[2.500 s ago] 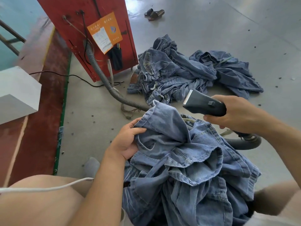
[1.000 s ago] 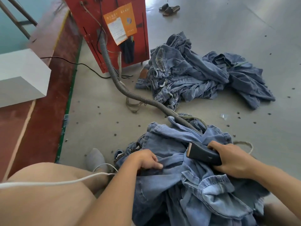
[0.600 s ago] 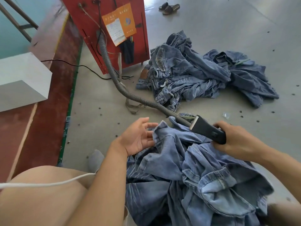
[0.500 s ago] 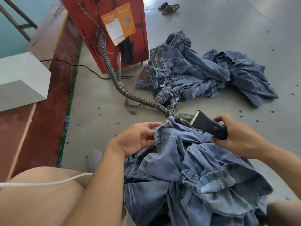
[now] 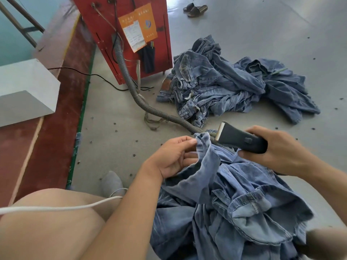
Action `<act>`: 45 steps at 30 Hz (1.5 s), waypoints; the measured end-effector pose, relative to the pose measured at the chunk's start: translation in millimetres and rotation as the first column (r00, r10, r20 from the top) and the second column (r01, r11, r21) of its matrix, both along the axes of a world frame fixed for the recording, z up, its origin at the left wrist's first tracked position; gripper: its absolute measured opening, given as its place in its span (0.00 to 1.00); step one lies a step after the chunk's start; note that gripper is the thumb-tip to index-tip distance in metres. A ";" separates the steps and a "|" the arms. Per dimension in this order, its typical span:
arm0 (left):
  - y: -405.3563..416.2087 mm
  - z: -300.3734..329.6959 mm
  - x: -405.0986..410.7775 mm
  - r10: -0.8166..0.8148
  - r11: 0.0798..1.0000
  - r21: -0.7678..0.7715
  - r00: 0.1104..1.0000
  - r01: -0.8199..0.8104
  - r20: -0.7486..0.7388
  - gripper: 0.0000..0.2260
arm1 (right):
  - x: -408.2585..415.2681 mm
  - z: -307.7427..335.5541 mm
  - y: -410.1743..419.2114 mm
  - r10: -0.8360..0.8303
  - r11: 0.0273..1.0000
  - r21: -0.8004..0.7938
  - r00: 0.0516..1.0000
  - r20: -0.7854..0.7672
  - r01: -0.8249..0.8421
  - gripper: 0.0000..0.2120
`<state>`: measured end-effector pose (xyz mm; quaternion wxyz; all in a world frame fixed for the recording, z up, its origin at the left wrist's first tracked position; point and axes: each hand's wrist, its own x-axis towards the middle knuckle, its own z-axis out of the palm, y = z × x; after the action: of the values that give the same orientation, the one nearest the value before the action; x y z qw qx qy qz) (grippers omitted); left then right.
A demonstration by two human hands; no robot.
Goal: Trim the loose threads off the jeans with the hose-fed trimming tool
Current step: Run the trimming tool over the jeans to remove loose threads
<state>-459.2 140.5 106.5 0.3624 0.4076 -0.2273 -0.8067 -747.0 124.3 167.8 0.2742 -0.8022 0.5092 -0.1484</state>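
Left hand (image 5: 174, 156) fingertips pinch a raised fold of the jeans (image 5: 234, 203) at centre frame; the right hand (image 5: 277, 149) curls its fingers round the black trimming tool (image 5: 242, 140), blade just beside that fold. The jeans fill the lower right. A ribbed hose (image 5: 150, 109) runs to the red machine (image 5: 131, 34) at upper centre, beside a denim pile (image 5: 234, 85).

Left hand (image 5: 173, 156) now pinches the jeans (image 5: 225, 194) edge.
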 end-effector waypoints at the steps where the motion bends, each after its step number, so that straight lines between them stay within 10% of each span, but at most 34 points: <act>1: -0.4 0.5 -5.9 0.045 0.998 0.033 0.998 -0.044 -0.032 0.05 | -0.4 2.7 -0.7 -0.021 0.999 -0.023 0.999 0.032 0.021 0.16; 11: 6.2 6.5 -37.4 0.084 0.995 0.061 0.994 -0.080 -0.064 0.06 | -7.0 27.6 -1.6 0.168 0.976 0.152 0.982 -0.086 -0.154 0.14; 20: 43.7 -15.2 -78.4 -0.618 0.758 -0.152 0.773 0.634 0.145 0.15 | -10.2 20.3 -33.5 -0.184 0.979 0.081 0.983 -0.025 0.185 0.11; 25: 28.8 -34.5 -76.8 -0.050 0.982 0.175 0.987 0.077 -0.152 0.12 | 21.0 -19.9 -18.6 -0.078 0.978 0.178 0.981 -0.176 0.110 0.17; 29: 8.4 -78.1 -78.7 0.470 0.730 0.372 0.817 -0.573 0.334 0.10 | 17.5 -40.6 21.5 0.099 0.971 0.238 0.956 -0.275 -0.032 0.25; 32: -23.7 -107.8 -64.1 0.503 0.708 0.382 0.804 -0.594 0.317 0.04 | 5.4 -49.8 50.0 0.259 0.940 0.303 0.905 -0.337 -0.157 0.26; 36: -62.9 -129.7 -60.3 0.319 0.814 0.387 0.890 -0.433 0.326 0.27 | -4.3 -48.2 51.0 0.280 0.917 0.361 0.921 -0.271 -0.173 0.23; 39: -73.4 -136.7 -57.0 0.383 0.785 0.350 0.844 -0.511 0.376 0.17 | -5.1 -46.5 40.6 0.215 0.929 0.349 0.948 -0.233 -0.125 0.25; 45: -39.0 -90.4 -60.7 0.686 0.701 0.410 0.708 -0.583 -0.166 0.15 | -5.1 -35.6 8.7 -0.166 0.963 0.198 0.981 -0.103 0.184 0.25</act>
<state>-519.9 101.5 16.1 0.5789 0.3848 0.1256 -0.7078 -752.1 133.0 132.2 0.3199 -0.7267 0.6021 -0.0841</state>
